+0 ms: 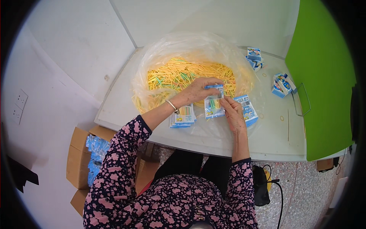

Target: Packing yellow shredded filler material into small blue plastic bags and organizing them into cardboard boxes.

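Between my two hands is a small clear packet (214,108) with blue-striped edges, and a few coloured sticks show inside it. My left hand (200,89) pinches its top edge; my right hand (233,113) grips its right side. Just behind, a big clear plastic bag (167,45) lies open, heaped with thin yellow, green and orange sticks (190,70). Under my left wrist rests a stack of filled packets (183,117). More blue-and-white packets (248,110) lie beside my right hand, partly covered by it.
Bundles of packets (282,86) sit at the right of the white table (274,133), with more (254,57) farther back. A wire stand (304,99) is near the green panel (328,76). Rubber bands lie about. At lower left, a cardboard box (78,160) holds blue packets.
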Motion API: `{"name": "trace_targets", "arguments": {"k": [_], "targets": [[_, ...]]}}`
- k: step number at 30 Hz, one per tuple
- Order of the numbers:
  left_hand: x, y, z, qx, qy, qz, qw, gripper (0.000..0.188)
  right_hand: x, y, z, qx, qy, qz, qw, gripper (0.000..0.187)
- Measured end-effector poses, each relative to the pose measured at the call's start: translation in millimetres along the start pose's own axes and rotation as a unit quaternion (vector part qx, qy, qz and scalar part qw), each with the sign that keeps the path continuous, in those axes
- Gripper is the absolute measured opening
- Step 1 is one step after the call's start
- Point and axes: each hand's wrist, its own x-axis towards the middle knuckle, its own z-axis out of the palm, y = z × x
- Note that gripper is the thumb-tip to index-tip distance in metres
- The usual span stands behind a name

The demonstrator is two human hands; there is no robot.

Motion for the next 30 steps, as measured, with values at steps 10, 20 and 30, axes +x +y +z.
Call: {"name": "trace_targets", "arguments": {"k": [10, 20, 30], "targets": [[1, 8, 1, 0.020, -0.011, -0.026, 0.999, 0.042, -2, 2, -2, -0.068, -0.038, 0.015, 0.997, 0.015], [-44, -1, -46, 0.054, -0.032, -0.116, 0.991, 0.041, -21, -24, -24, -0.645, 0.290, -0.251, 0.661, 0.028], [-69, -33, -24, 0.343, 0.036, 0.009, 0.938, 0.037, -15, -13, -63, -0.649, 0.304, -0.083, 0.692, 0.018]]}}
